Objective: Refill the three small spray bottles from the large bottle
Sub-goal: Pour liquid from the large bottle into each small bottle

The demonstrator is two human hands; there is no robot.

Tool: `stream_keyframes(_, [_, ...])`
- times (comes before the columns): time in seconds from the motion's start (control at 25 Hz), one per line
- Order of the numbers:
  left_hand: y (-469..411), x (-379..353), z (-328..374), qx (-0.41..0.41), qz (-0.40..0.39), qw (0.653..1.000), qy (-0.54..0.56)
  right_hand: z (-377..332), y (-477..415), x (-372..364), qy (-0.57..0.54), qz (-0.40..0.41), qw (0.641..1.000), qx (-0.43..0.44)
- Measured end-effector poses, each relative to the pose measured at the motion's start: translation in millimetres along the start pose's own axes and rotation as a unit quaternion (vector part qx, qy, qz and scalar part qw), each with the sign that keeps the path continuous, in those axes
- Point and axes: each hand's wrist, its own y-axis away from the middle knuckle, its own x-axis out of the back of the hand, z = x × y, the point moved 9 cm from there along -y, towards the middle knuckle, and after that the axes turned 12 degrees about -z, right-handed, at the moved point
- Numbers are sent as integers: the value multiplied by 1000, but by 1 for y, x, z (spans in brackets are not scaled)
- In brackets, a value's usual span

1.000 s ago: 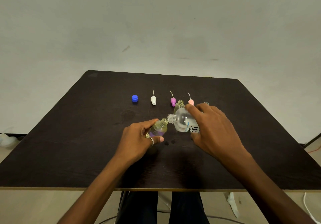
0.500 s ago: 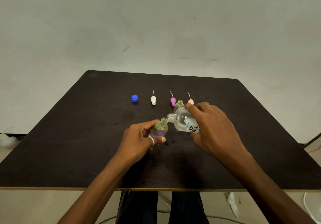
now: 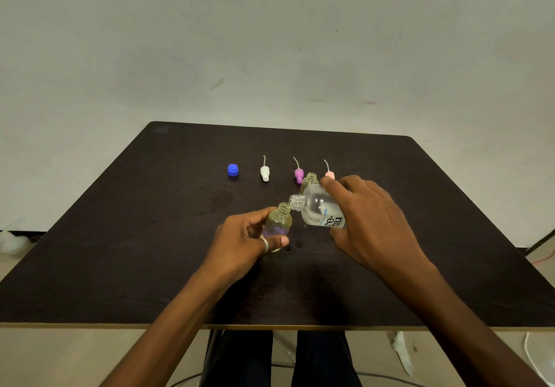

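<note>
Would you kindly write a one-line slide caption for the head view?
Right hand tips the large bottle over a small bottle held by the left hand.

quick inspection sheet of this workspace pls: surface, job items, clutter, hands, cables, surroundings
surface: dark table; a few wet spots beside the held bottle.
job's things: large bottle tilted, its mouth at the neck of a small bottle; second small bottle open, behind them; third not seen. Blue cap, white spray head, purple spray head and pink spray head in a row at the back.
clutter: nothing seen.
hands: left hand grips the small bottle; right hand grips the large bottle.
cables: white cable on the floor, right.
surroundings: pale wall; paper scrap on the floor.
</note>
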Motion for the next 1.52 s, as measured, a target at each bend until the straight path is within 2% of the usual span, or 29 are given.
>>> stream_keyframes(0.48, [0, -3, 1, -4, -1, 1000, 29, 0, 0, 1, -11, -9, 1000, 0])
stream_keyframes(0.96, [-4, -1, 1, -38, 1, 998, 51, 7, -2, -8, -115, -33, 993, -15])
stream_keyframes(1.24, [-1, 6, 11, -53, 40, 996, 58, 16, -5, -23, -260, -55, 963, -40])
stream_keyframes(1.52, [-6, 17, 4, -34, 73, 995, 50, 41, -5, -31, -344, -40, 933, -100])
